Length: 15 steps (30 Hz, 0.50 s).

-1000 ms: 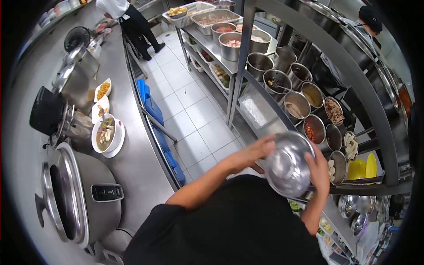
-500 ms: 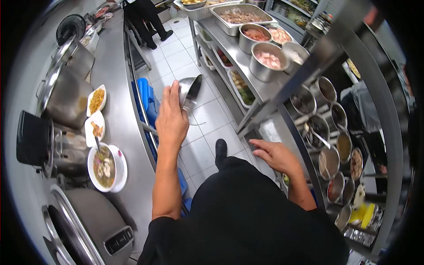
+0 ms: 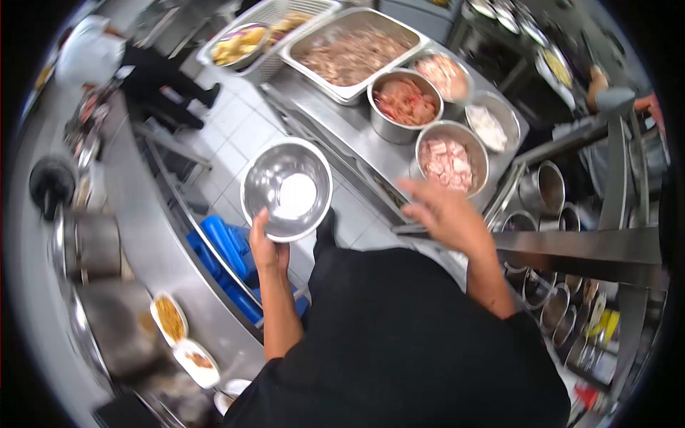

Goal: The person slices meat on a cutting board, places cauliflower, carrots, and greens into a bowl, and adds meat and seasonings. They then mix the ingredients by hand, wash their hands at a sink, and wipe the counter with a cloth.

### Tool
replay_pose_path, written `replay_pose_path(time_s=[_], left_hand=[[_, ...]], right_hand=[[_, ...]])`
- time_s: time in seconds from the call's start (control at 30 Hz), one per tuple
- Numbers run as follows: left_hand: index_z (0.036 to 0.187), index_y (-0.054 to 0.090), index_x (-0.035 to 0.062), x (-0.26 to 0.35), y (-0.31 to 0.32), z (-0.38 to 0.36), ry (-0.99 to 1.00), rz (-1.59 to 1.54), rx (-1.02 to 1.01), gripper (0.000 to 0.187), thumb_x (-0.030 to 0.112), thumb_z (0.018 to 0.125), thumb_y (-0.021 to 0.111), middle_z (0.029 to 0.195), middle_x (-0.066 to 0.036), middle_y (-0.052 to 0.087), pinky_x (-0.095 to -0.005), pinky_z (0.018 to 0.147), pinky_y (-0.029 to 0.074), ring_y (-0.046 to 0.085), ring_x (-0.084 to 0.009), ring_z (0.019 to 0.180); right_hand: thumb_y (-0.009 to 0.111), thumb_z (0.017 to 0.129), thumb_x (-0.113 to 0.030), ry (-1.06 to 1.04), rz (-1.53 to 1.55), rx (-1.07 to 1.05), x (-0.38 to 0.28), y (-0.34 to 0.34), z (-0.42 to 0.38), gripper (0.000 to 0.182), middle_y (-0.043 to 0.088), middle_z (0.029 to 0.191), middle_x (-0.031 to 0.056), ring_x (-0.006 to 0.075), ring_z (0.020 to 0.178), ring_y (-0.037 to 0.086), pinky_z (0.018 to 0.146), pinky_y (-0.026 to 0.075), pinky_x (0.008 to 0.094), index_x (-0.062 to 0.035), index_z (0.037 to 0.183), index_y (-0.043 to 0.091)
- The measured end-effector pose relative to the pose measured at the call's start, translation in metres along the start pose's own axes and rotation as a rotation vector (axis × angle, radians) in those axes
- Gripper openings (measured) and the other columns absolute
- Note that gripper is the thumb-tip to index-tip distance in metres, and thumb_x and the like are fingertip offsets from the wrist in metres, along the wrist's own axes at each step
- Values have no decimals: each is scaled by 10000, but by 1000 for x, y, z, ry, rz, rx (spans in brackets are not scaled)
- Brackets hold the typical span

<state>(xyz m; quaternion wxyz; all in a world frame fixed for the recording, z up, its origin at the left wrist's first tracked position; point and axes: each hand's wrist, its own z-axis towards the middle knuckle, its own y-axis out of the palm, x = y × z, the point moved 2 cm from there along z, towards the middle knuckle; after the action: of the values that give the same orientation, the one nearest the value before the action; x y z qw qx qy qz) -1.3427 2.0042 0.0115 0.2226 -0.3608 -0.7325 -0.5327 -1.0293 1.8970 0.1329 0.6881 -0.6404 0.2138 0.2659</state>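
Observation:
A shiny metal mixing bowl (image 3: 272, 187) is tilted toward me, its inside in view with a little water-like glare at the bottom. My left hand (image 3: 268, 246) grips it by the lower rim, thumb inside and fingers behind. Over the edge of the steel table, my right hand (image 3: 453, 217) reaches out with fingers apart and nothing in them. Just beyond those fingertips stands a round metal pot of pale pink meat pieces (image 3: 448, 158). Beside it are a pot of redder sliced meat (image 3: 405, 101) and one of white pieces (image 3: 486, 127).
A deep rectangular pan of cooked-looking meat (image 3: 357, 53) and a white basket (image 3: 265, 68) sit farther along the table. On the left counter (image 3: 153, 214) are plated dishes and large pots. Blue containers (image 3: 225, 242) stand beneath it. A person (image 3: 93, 53) stands at the far left.
My view has turned right toward the meat table. The bowl has swung from side-on to facing me, and my right hand has risen toward the pots.

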Motion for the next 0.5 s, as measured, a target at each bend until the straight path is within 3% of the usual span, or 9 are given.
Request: replay_pose_path(time_s=[0.1,0.17,0.2,0.27,0.33,0.4,0.5], left_hand=[[1267,526,-40,16,69,71,-35,79,-179,394,216,969,550,1226,-140,605,-395,960,491,606,-254,1122],[1249,535,-41,30,108,118,-104,76,-316,377,215,972,550,1219,-136,602,-397,955,494,604,-243,1118],[1243,538,-39,35,123,142,-100,115,-341,368,212,974,552,1215,-131,602,-390,952,495,605,-235,1111],[1226,548,-32,40,157,187,-71,149,-438,347,212,979,561,1191,-117,604,-365,937,501,604,-212,1090],[1228,545,-37,35,188,227,-45,156,-478,357,221,982,562,1183,-122,602,-352,937,493,604,-202,1070],[1244,531,-46,20,212,256,-1,223,-535,384,234,982,553,1204,-127,592,-342,947,467,595,-211,1064],[1309,480,-57,-8,233,289,122,341,-618,462,260,978,537,1262,-145,551,-323,995,393,537,-221,1112]], right_hand=[[664,890,-171,260,76,316,16,-35,39,401,633,1242,169,329,1140,608,970,473,402,-69,1272,602],[706,843,-138,289,-204,513,31,-69,72,478,630,1249,182,341,1108,625,942,488,384,-82,1303,592],[702,839,-165,482,-157,501,37,-88,91,537,601,1303,179,343,1178,585,989,461,385,-106,1352,556],[716,821,-208,446,-381,487,86,-112,129,617,569,1349,175,352,1249,530,1048,426,390,-88,1390,509],[748,789,-259,465,-546,293,125,-123,169,719,526,1388,208,364,1286,496,1083,402,392,-44,1415,465],[791,760,-306,590,-518,155,164,-117,202,815,483,1429,221,343,1334,457,1123,357,369,-13,1432,434],[839,678,-404,597,-481,62,225,-97,243,947,460,1431,264,365,1346,437,1126,357,398,-47,1451,423]])
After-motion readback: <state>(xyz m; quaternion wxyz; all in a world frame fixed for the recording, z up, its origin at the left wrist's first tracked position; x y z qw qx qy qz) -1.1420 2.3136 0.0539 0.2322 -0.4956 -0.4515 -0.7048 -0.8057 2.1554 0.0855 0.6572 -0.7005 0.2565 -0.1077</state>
